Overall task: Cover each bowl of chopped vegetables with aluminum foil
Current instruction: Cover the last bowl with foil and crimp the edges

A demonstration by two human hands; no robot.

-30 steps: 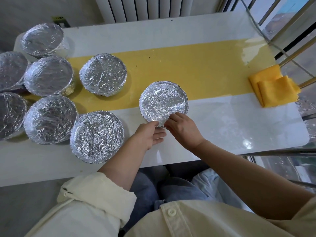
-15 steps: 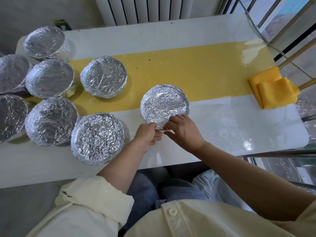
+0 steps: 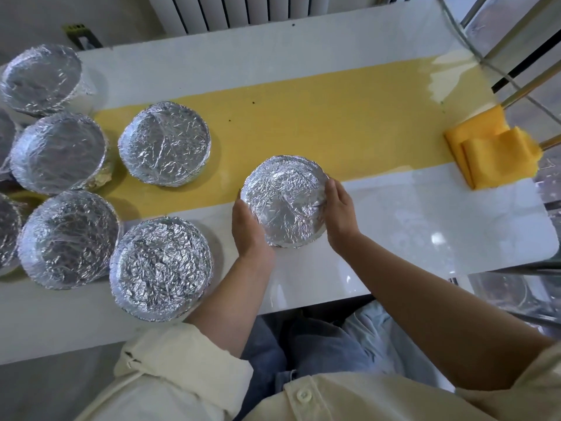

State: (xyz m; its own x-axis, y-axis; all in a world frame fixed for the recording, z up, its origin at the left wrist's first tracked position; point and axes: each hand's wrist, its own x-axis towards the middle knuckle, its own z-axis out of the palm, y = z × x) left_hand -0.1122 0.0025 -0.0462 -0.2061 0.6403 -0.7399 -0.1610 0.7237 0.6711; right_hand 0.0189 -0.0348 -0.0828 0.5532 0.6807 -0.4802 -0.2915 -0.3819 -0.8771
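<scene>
Okay, both hands are on one foil-covered bowl point(image 3: 285, 200), which sits across the near edge of the yellow strip point(image 3: 334, 117) on the white tabletop point(image 3: 425, 238). Left hand point(image 3: 247, 229) cups its left side, palm against the foil, fingers curved round the wall. Right hand point(image 3: 340, 211) clasps its right side, fingers bent along the rim. Can't tell if the bowl rests on the tabletop or is raised slightly. Its foil is crinkled and wrapped down over the rim.

Second covered bowl point(image 3: 165, 144) is on the strip, left part. Third covered bowl point(image 3: 161, 268) and fourth covered bowl point(image 3: 69, 238) are on the near side of the strip, left end. Fifth covered bowl point(image 3: 59, 153) is at the strip's left end. Sixth covered bowl point(image 3: 41, 77) is past its far-left corner.

Folded yellow cloth point(image 3: 491, 153) lies at the strip's right end. Radiator point(image 3: 243, 10) is beyond the strip's far side.
</scene>
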